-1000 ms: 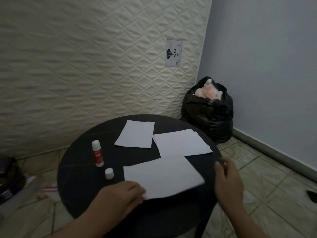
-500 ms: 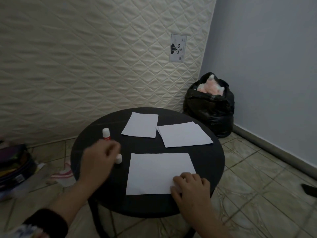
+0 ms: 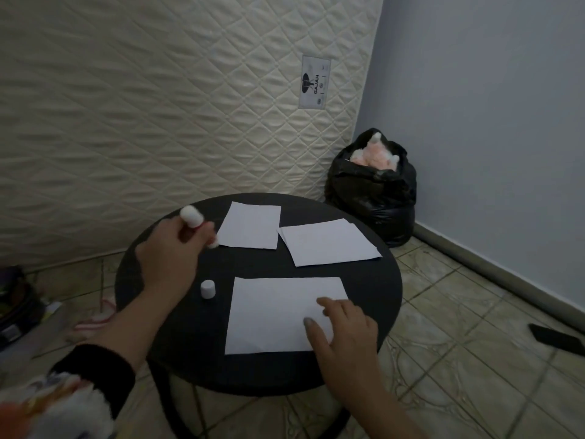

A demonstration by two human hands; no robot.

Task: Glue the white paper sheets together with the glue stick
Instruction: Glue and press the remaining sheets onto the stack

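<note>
Three white paper sheets lie on the round black table (image 3: pixel 158 286). The nearest sheet (image 3: pixel 275 312) lies in front of me, and my right hand (image 3: pixel 342 331) presses on its right part with spread fingers. A smaller sheet (image 3: pixel 251 224) and a wider stack of sheets (image 3: pixel 327 242) lie farther back. My left hand (image 3: pixel 171 251) grips the glue stick (image 3: pixel 191 217), lifted above the table's left side, its white end sticking out above my fingers. The stick's white cap (image 3: pixel 208 288) stands alone on the table, left of the near sheet.
A quilted mattress (image 3: pixel 158 106) leans against the wall behind the table. A full black rubbish bag (image 3: pixel 373 191) sits on the tiled floor at the back right. Bags and clutter (image 3: pixel 19 308) lie on the floor at left; a dark object (image 3: pixel 557 339) at far right.
My left hand reached the glue stick, closed round it and lifted it off the table. My right hand came onto the near sheet and holds it flat.
</note>
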